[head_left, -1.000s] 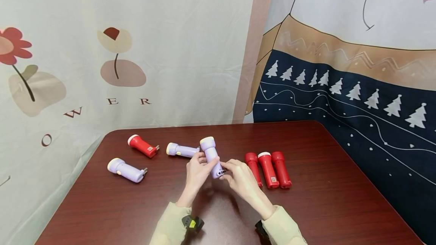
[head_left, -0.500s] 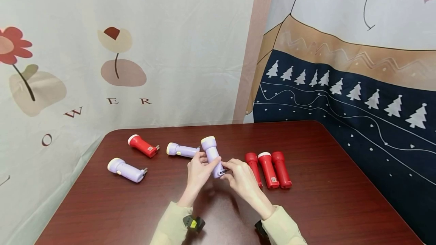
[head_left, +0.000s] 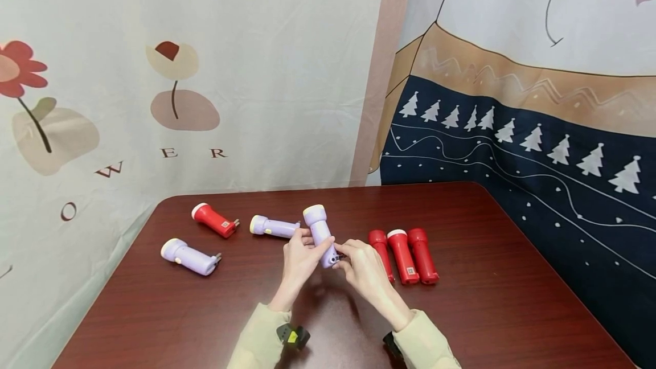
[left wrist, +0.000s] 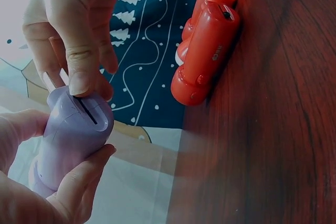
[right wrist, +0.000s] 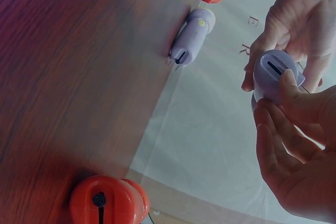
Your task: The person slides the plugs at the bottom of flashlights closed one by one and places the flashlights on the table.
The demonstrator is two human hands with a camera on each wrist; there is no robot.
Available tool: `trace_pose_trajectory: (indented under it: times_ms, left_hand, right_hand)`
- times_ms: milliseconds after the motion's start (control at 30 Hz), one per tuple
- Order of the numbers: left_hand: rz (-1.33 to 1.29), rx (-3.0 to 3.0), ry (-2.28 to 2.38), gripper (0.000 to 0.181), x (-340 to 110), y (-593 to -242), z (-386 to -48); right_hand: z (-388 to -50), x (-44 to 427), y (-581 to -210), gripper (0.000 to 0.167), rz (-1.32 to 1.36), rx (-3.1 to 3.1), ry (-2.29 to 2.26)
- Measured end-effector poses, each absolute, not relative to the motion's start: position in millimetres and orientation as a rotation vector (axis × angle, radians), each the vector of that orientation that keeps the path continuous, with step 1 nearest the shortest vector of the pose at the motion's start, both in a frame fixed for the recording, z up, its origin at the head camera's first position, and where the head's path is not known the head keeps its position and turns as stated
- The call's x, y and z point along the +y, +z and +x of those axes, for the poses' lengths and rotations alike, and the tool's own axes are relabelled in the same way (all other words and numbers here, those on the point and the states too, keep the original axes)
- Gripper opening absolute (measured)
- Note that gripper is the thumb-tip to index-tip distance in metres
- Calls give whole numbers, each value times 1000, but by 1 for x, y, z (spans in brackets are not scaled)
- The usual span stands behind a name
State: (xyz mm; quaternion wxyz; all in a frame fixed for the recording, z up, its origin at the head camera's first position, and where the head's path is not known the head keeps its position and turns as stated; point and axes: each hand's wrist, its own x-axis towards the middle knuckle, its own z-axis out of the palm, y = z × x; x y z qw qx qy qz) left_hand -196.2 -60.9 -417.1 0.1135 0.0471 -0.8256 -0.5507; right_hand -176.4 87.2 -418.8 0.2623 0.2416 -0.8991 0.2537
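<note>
My left hand (head_left: pixel 299 259) grips a lavender flashlight (head_left: pixel 318 228) by its body above the table, head pointing away and tail toward me. At the tail end, the fingers of my right hand (head_left: pixel 365 269) pinch near the plug prongs. In the left wrist view, the right thumb presses on the tail beside a dark slot (left wrist: pixel 88 109), and pale metal prongs (left wrist: pixel 55 78) stick out at the side. The right wrist view shows the same tail (right wrist: pixel 274 72) with the thumb against it. Some of the right fingers are hidden behind the flashlight.
Another lavender flashlight (head_left: pixel 275 227) lies just behind my left hand. Farther left lie a red flashlight (head_left: pixel 214 221) and a lavender one (head_left: pixel 189 257), prongs out. Three red flashlights (head_left: pixel 404 255) lie side by side to the right on the brown table (head_left: pixel 487 300).
Both hands and the held flashlight have shifted very slightly to the right. The grip looks the same, and the other flashlights have stayed in place.
</note>
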Motion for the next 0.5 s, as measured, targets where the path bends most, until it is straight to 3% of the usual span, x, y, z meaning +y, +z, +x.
trace_pose_trajectory:
  times_ms: [500]
  left_hand:
    - [153,-2430,-1605,51,-62,-416,-196]
  right_hand:
    - [-178,86,-422,31,665,-2389,624]
